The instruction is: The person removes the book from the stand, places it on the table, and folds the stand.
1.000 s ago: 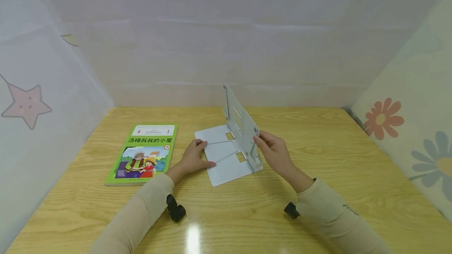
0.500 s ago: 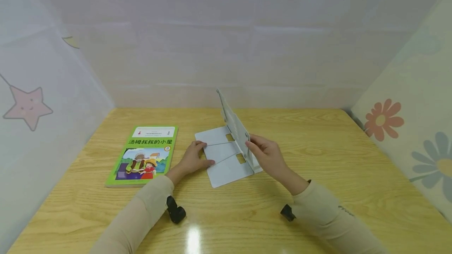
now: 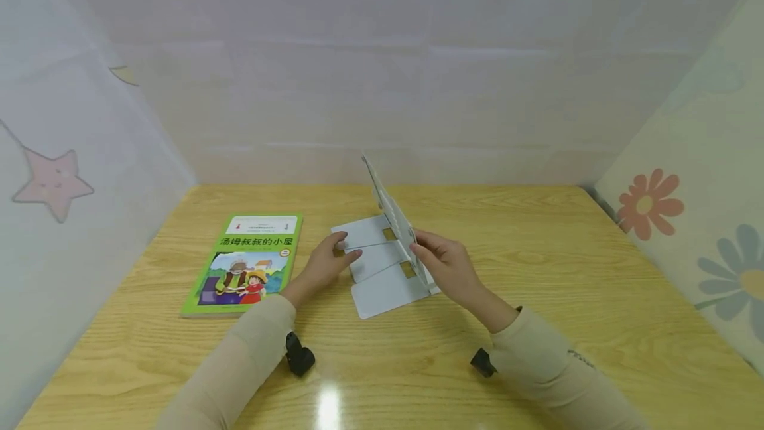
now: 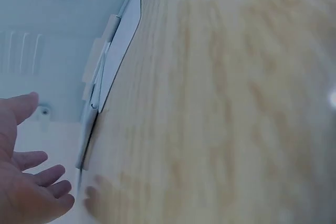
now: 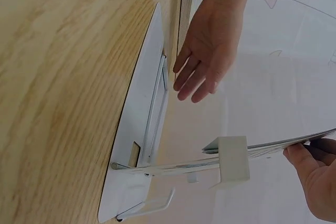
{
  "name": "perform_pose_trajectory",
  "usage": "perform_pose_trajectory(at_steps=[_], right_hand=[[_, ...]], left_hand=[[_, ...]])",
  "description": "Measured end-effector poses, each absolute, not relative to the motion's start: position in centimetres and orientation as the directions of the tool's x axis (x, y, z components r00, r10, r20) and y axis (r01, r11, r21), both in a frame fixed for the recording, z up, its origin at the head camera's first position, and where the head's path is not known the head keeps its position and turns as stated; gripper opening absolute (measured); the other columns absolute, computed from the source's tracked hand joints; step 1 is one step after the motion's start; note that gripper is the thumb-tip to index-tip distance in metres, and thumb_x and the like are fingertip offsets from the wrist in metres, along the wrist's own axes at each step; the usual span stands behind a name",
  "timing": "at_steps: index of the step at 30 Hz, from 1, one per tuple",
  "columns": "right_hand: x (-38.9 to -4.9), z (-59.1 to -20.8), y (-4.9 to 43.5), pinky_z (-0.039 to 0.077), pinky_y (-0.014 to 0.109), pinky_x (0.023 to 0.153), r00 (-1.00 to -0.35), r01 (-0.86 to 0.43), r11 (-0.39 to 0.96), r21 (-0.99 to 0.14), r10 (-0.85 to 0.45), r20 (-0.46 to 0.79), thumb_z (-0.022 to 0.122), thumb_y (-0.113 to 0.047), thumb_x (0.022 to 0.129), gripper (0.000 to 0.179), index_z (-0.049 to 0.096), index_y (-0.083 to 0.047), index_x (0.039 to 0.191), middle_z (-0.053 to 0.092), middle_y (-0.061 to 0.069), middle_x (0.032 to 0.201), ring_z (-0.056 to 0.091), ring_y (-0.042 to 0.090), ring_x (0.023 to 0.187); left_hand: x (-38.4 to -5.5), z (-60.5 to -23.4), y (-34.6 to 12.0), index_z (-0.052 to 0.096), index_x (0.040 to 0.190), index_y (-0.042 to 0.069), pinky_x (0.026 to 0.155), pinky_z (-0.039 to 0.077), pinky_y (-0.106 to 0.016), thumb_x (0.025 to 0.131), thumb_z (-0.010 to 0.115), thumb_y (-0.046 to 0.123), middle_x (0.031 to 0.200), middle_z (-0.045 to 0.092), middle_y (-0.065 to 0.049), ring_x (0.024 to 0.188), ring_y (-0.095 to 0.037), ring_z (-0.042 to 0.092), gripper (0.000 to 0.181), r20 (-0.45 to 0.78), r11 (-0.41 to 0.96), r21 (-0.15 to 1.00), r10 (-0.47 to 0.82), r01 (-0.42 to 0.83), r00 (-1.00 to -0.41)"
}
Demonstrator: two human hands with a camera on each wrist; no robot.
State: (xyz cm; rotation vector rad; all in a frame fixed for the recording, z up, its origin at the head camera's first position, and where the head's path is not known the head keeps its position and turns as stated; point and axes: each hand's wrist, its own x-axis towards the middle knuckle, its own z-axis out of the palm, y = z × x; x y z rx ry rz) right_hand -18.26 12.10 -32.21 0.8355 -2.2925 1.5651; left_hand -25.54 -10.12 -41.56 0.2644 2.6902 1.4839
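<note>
While the right forearm slants in from the lower right in my head view, its hand [image 3: 444,264] sits at the near side of the white stand [image 3: 398,223], palm turned toward the panel. Grip, right: thumb on one face, fingers on the other, pinching the panel by its edge. Panel is raised, tilted leftward over the base [image 3: 388,292], which lies flat on the table [image 3: 388,363] in front of the person, near the middle.

Left forearm angles in from the lower left; I read the left hand [image 3: 324,264] at the base's left side, thumb and fingers spread apart, holding nothing. The right wrist view shows me a gap between its fingertips and the base. Book [image 3: 243,267] lies flat, cover up, left of that hand.
</note>
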Motion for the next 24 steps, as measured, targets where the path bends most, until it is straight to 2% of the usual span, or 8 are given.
perform_pose_trajectory(at_steps=[6,10,15,19,24], right_hand=[[-18.9,-33.4,12.2,0.050,0.032,0.066,-0.809,-0.569,0.238,-0.787,-0.335,0.484,0.048,0.002,0.086,0.028,0.050,0.013,0.112,0.054,0.025,0.106,0.056,0.032,0.090],[-19.6,-34.4,12.3,0.050,0.033,0.063,-0.815,-0.560,0.244,-0.792,-0.332,0.474,0.050,-0.004,0.086,0.030,0.052,0.007,0.114,0.055,0.021,0.107,0.058,0.025,0.088],[-19.6,-34.6,12.1,0.050,0.033,0.062,-0.791,-0.593,0.221,-0.774,-0.342,0.508,0.050,-0.002,0.086,0.030,0.052,0.007,0.114,0.055,0.023,0.105,0.057,0.025,0.086],[-19.5,-34.7,11.8,0.050,0.026,0.064,-0.776,-0.612,0.218,-0.760,-0.354,0.523,0.051,0.000,0.085,0.030,0.051,0.009,0.113,0.056,0.022,0.104,0.057,0.026,0.088],[-19.5,-35.0,11.2,0.049,0.024,0.064,-0.749,-0.647,0.237,-0.725,-0.374,0.547,0.053,0.000,0.083,0.031,0.051,0.009,0.113,0.057,0.020,0.102,0.057,0.021,0.086]], left_hand=[[-25.3,-39.3,-9.3,0.037,0.126,-0.003,0.094,0.031,-0.039,0.086,0.052,0.033,0.126,0.040,-0.017,0.116,-0.028,0.036,0.056,0.108,0.342,0.927,0.152,0.154,-0.983],[-25.2,-37.4,-8.5,0.039,0.125,-0.002,0.090,0.036,-0.035,0.088,0.050,0.026,0.122,0.045,-0.017,0.111,-0.026,0.042,0.048,0.117,0.152,0.979,0.123,0.135,-0.986],[-25.4,-35.0,-7.6,0.037,0.126,-0.005,0.090,0.037,-0.035,0.090,0.047,0.022,0.122,0.044,-0.018,0.110,-0.026,0.043,0.045,0.127,-0.063,0.991,0.115,0.120,-0.985],[-25.5,-33.9,-7.3,0.035,0.128,-0.004,0.091,0.035,-0.034,0.090,0.045,0.024,0.127,0.040,-0.016,0.112,-0.023,0.042,0.048,0.122,-0.083,0.990,0.120,0.113,-0.985],[-25.4,-33.5,-7.3,0.034,0.129,-0.003,0.093,0.033,-0.033,0.091,0.045,0.024,0.130,0.038,-0.012,0.114,-0.020,0.040,0.048,0.119,-0.097,0.989,0.121,0.108,-0.986]])
